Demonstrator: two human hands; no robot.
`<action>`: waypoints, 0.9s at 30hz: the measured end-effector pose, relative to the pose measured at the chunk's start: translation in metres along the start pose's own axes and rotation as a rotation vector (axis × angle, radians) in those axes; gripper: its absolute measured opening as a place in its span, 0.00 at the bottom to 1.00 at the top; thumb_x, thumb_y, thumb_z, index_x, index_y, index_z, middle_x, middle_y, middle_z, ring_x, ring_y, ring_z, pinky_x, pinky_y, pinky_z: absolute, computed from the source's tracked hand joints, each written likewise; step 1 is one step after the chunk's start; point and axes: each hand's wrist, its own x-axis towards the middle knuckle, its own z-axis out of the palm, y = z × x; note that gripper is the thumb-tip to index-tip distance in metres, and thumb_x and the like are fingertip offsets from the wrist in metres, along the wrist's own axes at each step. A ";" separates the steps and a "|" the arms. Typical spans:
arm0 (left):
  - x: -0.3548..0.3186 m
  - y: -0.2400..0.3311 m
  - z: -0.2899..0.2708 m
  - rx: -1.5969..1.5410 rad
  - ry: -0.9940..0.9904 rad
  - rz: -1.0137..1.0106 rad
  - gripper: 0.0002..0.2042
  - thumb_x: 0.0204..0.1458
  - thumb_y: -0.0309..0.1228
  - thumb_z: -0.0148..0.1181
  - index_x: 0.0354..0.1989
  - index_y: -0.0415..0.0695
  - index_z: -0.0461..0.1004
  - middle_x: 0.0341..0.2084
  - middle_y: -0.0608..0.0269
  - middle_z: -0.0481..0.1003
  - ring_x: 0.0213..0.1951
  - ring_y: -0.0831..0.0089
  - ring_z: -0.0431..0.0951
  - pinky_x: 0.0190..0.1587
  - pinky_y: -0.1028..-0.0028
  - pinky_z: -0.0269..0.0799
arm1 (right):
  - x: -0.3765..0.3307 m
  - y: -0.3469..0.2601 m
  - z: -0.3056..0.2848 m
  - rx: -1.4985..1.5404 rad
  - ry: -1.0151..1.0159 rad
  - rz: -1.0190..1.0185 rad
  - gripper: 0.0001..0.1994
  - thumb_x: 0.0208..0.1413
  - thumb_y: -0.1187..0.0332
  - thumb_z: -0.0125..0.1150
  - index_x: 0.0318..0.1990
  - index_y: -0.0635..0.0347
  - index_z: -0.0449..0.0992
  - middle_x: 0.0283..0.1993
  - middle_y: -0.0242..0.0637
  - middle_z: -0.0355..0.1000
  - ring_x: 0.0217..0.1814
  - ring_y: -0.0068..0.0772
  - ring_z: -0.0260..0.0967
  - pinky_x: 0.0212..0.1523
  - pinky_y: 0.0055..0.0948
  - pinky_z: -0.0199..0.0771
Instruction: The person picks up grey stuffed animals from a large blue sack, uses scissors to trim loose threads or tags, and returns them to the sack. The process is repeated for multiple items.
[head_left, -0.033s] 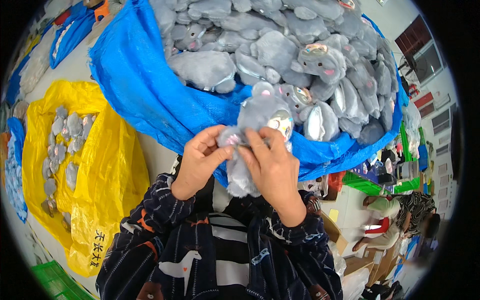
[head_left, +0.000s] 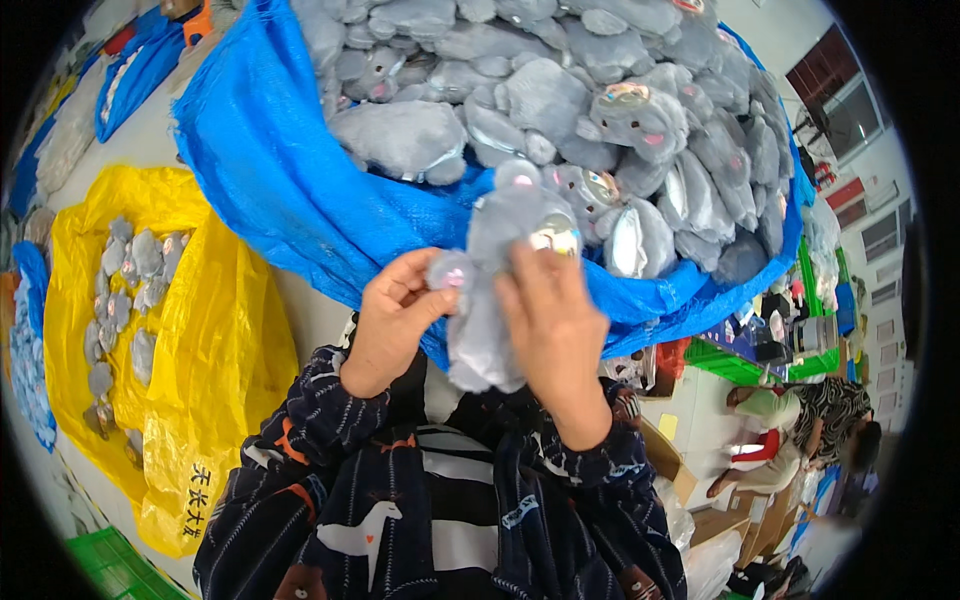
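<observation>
Left hand (head_left: 395, 320): you pinch the toy's (head_left: 490, 290) pink-lined ear; keep it light.
Right hand (head_left: 555, 330): wrapped around the body; hold firm above the blue sack (head_left: 290, 190).

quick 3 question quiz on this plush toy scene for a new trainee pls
1. True or false: both hands grip one grey plush toy.
2. Which bag lies on the person's left? A) yellow plastic bag B) red mesh bag C) white paper bag
3. Fill in: the big heap of grey plush toys sits in a large ____ woven sack.

Key
1. True: the left hand pinches an ear with a pink centre, and the right hand wraps the body.
2. A; it also holds grey plush pieces.
3. blue
</observation>
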 end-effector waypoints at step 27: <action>-0.012 -0.011 0.011 -0.051 0.015 -0.201 0.23 0.47 0.19 0.56 0.55 0.35 0.63 0.48 0.57 0.70 0.48 0.70 0.72 0.51 0.70 0.68 | -0.058 0.051 0.016 1.252 0.255 0.913 0.09 0.55 0.71 0.59 0.41 0.62 0.69 0.29 0.26 0.67 0.29 0.12 0.57 0.29 0.15 0.59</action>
